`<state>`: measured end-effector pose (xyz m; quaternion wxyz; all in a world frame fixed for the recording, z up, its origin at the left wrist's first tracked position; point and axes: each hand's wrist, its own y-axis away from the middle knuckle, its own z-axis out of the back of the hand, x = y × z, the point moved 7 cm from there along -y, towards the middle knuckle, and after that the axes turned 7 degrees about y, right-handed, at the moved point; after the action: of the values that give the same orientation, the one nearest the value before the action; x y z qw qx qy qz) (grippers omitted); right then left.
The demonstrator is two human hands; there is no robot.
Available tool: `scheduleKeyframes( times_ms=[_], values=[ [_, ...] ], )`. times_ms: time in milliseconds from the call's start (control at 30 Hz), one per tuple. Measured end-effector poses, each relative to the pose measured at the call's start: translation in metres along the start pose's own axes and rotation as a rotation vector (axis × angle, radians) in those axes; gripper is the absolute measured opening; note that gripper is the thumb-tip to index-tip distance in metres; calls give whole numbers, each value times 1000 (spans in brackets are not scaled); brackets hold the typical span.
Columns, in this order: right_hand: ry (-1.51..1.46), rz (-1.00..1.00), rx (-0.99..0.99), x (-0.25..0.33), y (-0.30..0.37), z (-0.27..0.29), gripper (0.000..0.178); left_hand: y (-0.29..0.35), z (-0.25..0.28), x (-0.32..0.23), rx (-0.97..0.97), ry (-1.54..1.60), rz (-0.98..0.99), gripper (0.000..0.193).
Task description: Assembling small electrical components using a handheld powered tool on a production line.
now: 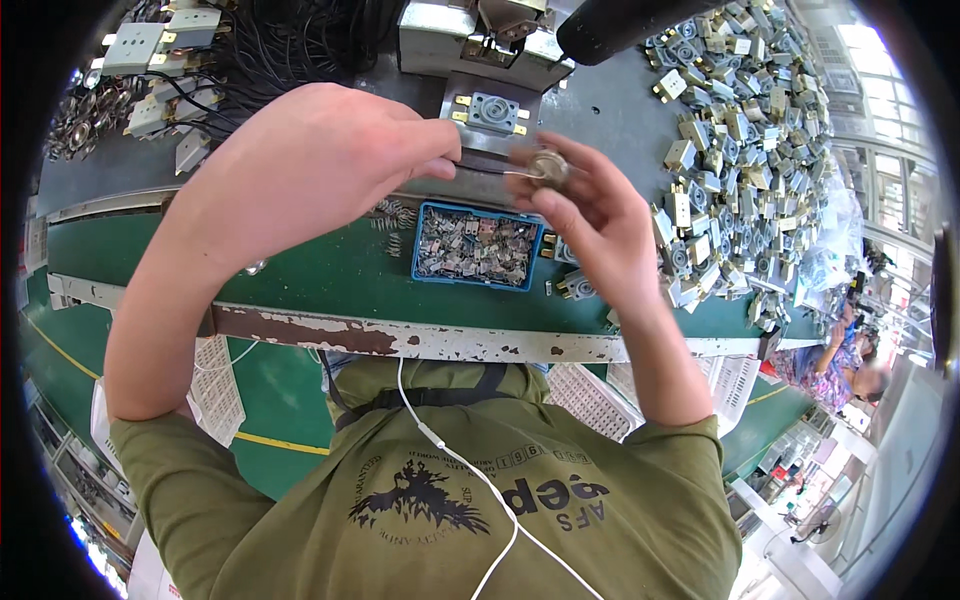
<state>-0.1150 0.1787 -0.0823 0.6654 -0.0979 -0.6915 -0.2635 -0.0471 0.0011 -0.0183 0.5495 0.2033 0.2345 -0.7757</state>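
My left hand (385, 150) has thumb and fingers pinched together in front of the metal fixture; whatever is between the fingertips is too small to make out. In my right hand (600, 205) a round, dull metal cap-like piece (549, 169) is gripped between thumb and fingers, slightly blurred, with a thin pale strip or wire at its left side. Just beyond both hands, a grey rectangular switch-like housing (493, 112) with a round recess and brass tabs lies on the fixture plate (455, 92). Below the hands stands a blue tray (416, 243) of small metal parts.
A large heap of grey housings with brass tabs (735, 150) covers the right side. Black cables (290, 45), pale plug-like blocks (135, 48) and shiny metal pieces (90, 120) lie at the far left. The metal machine (430, 40) and a black tube (630, 25) stand over the work spot.
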Motion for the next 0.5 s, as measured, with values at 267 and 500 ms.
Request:
scheduleKeyframes(
  times_ms=[267, 500],
  values=[
    [649, 398, -86, 57, 3, 7, 36, 12, 3, -4, -6, 57, -58, 13],
    [-164, 371, -218, 45, -5, -3, 18, 9, -12, -5, -208, 51, -123, 23]
  ],
)
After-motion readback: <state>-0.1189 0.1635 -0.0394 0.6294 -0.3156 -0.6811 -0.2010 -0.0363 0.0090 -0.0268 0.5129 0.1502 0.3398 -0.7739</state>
